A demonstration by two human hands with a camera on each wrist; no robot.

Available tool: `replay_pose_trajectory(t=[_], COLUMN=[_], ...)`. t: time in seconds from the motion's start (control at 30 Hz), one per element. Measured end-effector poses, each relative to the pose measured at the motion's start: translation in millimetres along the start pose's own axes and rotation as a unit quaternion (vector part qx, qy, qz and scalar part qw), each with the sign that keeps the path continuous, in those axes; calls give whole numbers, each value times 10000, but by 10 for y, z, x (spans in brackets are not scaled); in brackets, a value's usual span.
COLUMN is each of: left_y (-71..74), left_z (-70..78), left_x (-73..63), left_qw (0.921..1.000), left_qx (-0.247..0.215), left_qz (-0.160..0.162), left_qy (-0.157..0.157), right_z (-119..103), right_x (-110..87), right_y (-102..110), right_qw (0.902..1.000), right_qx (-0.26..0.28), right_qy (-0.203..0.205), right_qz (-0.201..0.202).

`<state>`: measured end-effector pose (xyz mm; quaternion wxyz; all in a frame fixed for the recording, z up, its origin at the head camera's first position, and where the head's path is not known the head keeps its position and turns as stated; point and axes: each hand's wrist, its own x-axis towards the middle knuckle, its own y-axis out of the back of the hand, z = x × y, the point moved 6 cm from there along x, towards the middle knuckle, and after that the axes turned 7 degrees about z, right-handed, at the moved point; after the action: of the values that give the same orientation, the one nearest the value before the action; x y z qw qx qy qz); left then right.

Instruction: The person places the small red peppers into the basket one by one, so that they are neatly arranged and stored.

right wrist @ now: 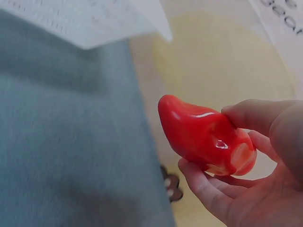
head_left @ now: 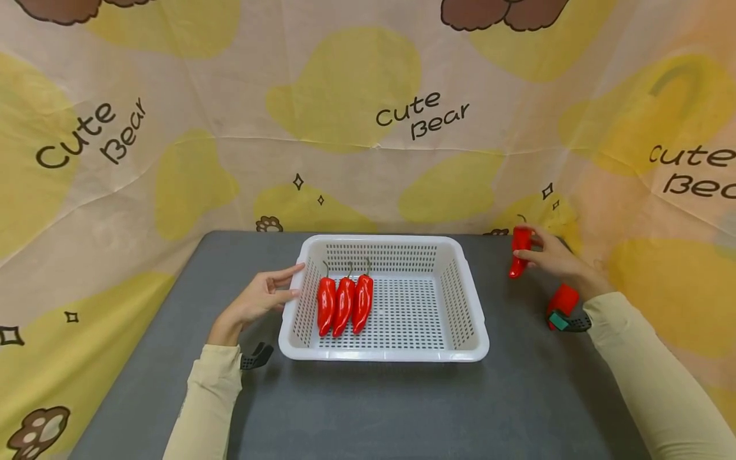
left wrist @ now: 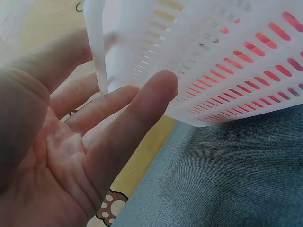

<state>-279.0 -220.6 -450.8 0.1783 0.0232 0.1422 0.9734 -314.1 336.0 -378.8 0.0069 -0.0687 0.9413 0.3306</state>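
Observation:
A white plastic basket [head_left: 379, 355] with slotted walls sits on the grey table. Three red chili peppers [head_left: 345, 300] with green stems lie side by side in its left part. My left hand [head_left: 261, 299] touches the basket's left side with extended fingers. In the left wrist view, the fingers [left wrist: 154, 92] rest against the outer wall beneath the rim. Right of the basket, my right hand [head_left: 549, 254] pinches another red chili pepper [head_left: 521, 246] above the table, stem up. The right wrist view shows this glossy pepper [right wrist: 203, 135] between thumb and fingers.
One more red item [head_left: 565, 299], probably a pepper, lies beneath my right wrist, partly hidden by the wrist strap [head_left: 575, 322]. A patterned yellow-and-beige cloth [head_left: 356, 128] hangs behind the grey table [head_left: 379, 409].

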Motion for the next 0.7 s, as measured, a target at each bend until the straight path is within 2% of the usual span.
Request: replay_pose_trajectory(t=[0.23, 0.47, 0.57, 0.7], left_y=[-13, -18, -13, -8], left_z=[22, 44, 46, 30], left_x=[-6, -14, -13, -15], left_qw=[10000, 9999, 9999, 9999], left_qx=[-73, -37, -15, 3], left_qz=[-40, -21, -12, -11], left_qy=[-21, -116, -127, -101], right_z=[-325, -729, -896, -1066], right_x=[10, 27, 38, 48], right_y=[-91, -293, -394, -555], right_qw=[9974, 9875, 9834, 9797], right_qx=[497, 910, 1034, 1220], right_qy=[516, 1270, 1452, 1497], right_qz=[-78, -221, -348, -539])
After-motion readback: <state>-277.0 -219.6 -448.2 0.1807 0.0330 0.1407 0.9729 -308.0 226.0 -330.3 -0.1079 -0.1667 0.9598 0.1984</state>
